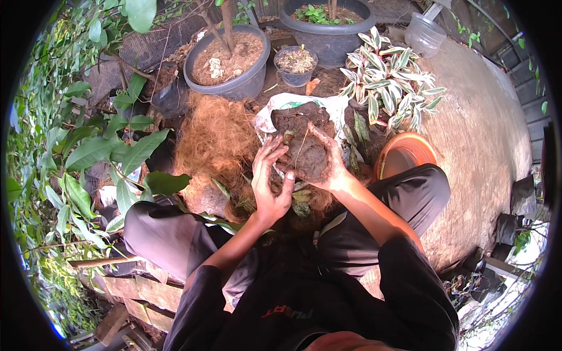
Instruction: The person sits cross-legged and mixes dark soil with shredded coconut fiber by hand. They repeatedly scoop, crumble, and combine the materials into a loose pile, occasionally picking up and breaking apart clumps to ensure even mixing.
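A dark, moist clump of soil (311, 159) sits between my two hands, with a thin straw-like strand on it. My right hand (329, 159) curves round its right side, fingers up along the edge and thumb beneath. At its left side is my left hand (270, 182), fingers stretched out and thumb apart, the fingertips close to the clump. A small greenish-brown stub (288, 137) shows by those fingertips. Soil smears both hands. Beyond them lies an opened white sack (266, 120) with dark soil inside; the hands hide its near part.
Brown coir fibre (213, 137) is heaped left of the sack. Behind stand a large grey pot (249, 79), a small pot (297, 75) and another big pot (331, 44). A variegated plant (389, 79) and a terracotta-coloured pot (418, 146) are at right. Leafy branches (117, 152) crowd the left.
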